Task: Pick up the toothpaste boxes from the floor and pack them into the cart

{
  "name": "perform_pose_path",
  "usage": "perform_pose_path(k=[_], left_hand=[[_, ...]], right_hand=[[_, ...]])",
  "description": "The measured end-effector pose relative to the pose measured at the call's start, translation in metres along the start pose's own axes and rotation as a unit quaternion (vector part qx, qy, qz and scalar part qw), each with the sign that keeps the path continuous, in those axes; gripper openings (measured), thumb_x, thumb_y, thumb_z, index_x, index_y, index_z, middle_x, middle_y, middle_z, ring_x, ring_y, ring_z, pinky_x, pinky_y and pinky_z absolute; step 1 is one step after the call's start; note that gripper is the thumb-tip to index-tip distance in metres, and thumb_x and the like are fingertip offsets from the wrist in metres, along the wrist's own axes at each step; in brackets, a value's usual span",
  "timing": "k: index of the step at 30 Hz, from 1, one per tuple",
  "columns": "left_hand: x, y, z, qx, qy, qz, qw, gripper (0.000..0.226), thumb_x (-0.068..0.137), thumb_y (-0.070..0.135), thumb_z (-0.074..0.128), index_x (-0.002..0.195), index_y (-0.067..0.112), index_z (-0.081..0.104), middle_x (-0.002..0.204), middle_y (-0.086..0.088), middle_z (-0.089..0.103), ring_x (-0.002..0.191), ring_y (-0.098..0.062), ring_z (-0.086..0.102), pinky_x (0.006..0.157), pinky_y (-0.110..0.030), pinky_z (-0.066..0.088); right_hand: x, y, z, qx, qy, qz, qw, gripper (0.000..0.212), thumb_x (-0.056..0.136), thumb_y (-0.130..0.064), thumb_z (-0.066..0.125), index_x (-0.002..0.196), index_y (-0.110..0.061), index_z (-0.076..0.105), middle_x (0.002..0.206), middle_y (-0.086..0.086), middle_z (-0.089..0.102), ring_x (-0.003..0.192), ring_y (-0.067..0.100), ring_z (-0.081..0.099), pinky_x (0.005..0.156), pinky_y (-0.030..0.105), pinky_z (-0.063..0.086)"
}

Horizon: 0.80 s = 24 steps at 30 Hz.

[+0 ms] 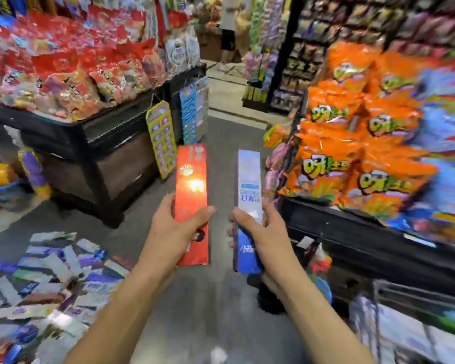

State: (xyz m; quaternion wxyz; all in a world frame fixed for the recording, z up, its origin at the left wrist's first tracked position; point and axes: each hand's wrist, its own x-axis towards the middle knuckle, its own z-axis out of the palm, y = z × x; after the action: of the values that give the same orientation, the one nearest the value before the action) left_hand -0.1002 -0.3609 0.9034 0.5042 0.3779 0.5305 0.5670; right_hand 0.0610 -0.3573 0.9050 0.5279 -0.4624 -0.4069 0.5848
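In a shop aisle, my left hand [172, 232] grips a red box [192, 195] and my right hand [263, 232] a blue-and-silver box [248, 206], both near the lower end; they look light, stiff, glossy. More boxes [47, 274] litter the floor.

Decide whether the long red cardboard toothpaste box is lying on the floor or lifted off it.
Lifted. The left hand grips the long red cardboard toothpaste box above the grey floor.
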Motion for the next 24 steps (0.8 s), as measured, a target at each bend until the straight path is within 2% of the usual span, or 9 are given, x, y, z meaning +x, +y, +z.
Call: perform_pose_path(k=[4, 7, 9, 11, 13, 16, 19, 21, 24], left_hand=[[-0.023, -0.014, 0.056, 0.018, -0.135, -0.03, 0.99, 0.064, 0.057, 0.031, 0.09, 0.113, 0.016, 0.062, 0.084, 0.001, 0.074, 0.067, -0.015, 0.062, 0.069, -0.038, 0.055], [-0.051, -0.027, 0.109, 0.025, -0.227, -0.023, 0.973, 0.047, 0.065, 0.018, 0.09, 0.104, 0.018, 0.065, 0.075, 0.008, 0.073, 0.057, -0.005, 0.061, 0.057, -0.022, 0.052], [-0.071, -0.039, 0.144, 0.037, -0.271, -0.03, 0.961, 0.052, 0.059, 0.026, 0.093, 0.103, 0.019, 0.066, 0.079, 0.008, 0.076, 0.064, -0.007, 0.066, 0.062, -0.025, 0.056], [-0.089, -0.051, 0.179, 0.063, -0.303, -0.031, 0.95, 0.064, 0.048, 0.044, 0.09, 0.103, 0.021, 0.067, 0.084, 0.005, 0.076, 0.068, -0.01, 0.067, 0.068, -0.034, 0.058], [-0.105, -0.067, 0.214, 0.093, -0.333, -0.008, 0.938, 0.06, 0.052, 0.043, 0.088, 0.105, 0.023, 0.065, 0.085, 0.006, 0.075, 0.066, -0.006, 0.065, 0.067, -0.033, 0.054], [-0.128, -0.095, 0.27, 0.146, -0.369, 0.037, 0.917, 0.063, 0.066, 0.026, 0.094, 0.116, 0.027, 0.055, 0.097, 0.009, 0.072, 0.072, 0.003, 0.066, 0.07, -0.022, 0.05], [-0.146, -0.128, 0.331, 0.203, -0.397, 0.078, 0.892, 0.053, 0.075, 0.024, 0.087, 0.113, 0.025, 0.05, 0.096, 0.011, 0.07, 0.072, 0.008, 0.064, 0.066, -0.013, 0.047], [-0.157, -0.153, 0.376, 0.256, -0.415, 0.097, 0.868, 0.05, 0.073, 0.034, 0.087, 0.106, 0.03, 0.049, 0.094, 0.012, 0.071, 0.075, 0.006, 0.065, 0.069, -0.021, 0.048], [-0.169, -0.19, 0.442, 0.345, -0.437, 0.13, 0.82, 0.052, 0.064, 0.056, 0.074, 0.106, 0.037, 0.052, 0.1, 0.013, 0.07, 0.084, -0.006, 0.065, 0.076, -0.031, 0.049]], right_hand=[[-0.055, -0.005, -0.063, -0.022, 0.14, -0.028, 0.99, 0.038, 0.088, -0.013, 0.076, 0.119, -0.006, 0.056, 0.091, 0.012, 0.071, 0.069, 0.024, 0.065, 0.064, 0.037, 0.054], [-0.1, -0.015, -0.117, -0.033, 0.235, -0.038, 0.971, 0.031, 0.09, -0.014, 0.075, 0.114, -0.006, 0.058, 0.085, 0.009, 0.07, 0.064, 0.022, 0.065, 0.056, 0.032, 0.055], [-0.131, -0.018, -0.155, -0.042, 0.291, -0.036, 0.955, 0.029, 0.088, -0.021, 0.077, 0.11, -0.011, 0.061, 0.085, 0.006, 0.07, 0.067, 0.022, 0.065, 0.06, 0.034, 0.056], [-0.16, -0.022, -0.191, -0.056, 0.335, -0.035, 0.94, 0.043, 0.077, -0.034, 0.085, 0.108, -0.014, 0.063, 0.088, 0.005, 0.072, 0.073, 0.022, 0.066, 0.069, 0.04, 0.056], [-0.184, -0.024, -0.229, -0.061, 0.373, -0.034, 0.925, 0.048, 0.07, -0.033, 0.087, 0.108, -0.014, 0.064, 0.09, 0.004, 0.072, 0.076, 0.022, 0.066, 0.075, 0.044, 0.055], [-0.213, -0.023, -0.294, -0.053, 0.412, -0.03, 0.909, 0.045, 0.072, -0.024, 0.086, 0.108, -0.013, 0.062, 0.089, 0.006, 0.07, 0.078, 0.023, 0.065, 0.075, 0.045, 0.055], [-0.232, -0.018, -0.369, -0.08, 0.423, -0.034, 0.902, 0.037, 0.078, -0.021, 0.082, 0.109, -0.014, 0.062, 0.086, 0.001, 0.068, 0.072, 0.015, 0.063, 0.067, 0.035, 0.051], [-0.24, -0.014, -0.424, -0.103, 0.422, -0.029, 0.9, 0.027, 0.086, -0.017, 0.078, 0.108, -0.015, 0.064, 0.088, 0.0, 0.07, 0.07, 0.01, 0.064, 0.065, 0.029, 0.051], [-0.245, -0.01, -0.507, -0.14, 0.406, -0.012, 0.903, 0.022, 0.089, -0.022, 0.076, 0.11, -0.021, 0.068, 0.096, -0.004, 0.076, 0.081, 0.012, 0.07, 0.076, 0.035, 0.056]])
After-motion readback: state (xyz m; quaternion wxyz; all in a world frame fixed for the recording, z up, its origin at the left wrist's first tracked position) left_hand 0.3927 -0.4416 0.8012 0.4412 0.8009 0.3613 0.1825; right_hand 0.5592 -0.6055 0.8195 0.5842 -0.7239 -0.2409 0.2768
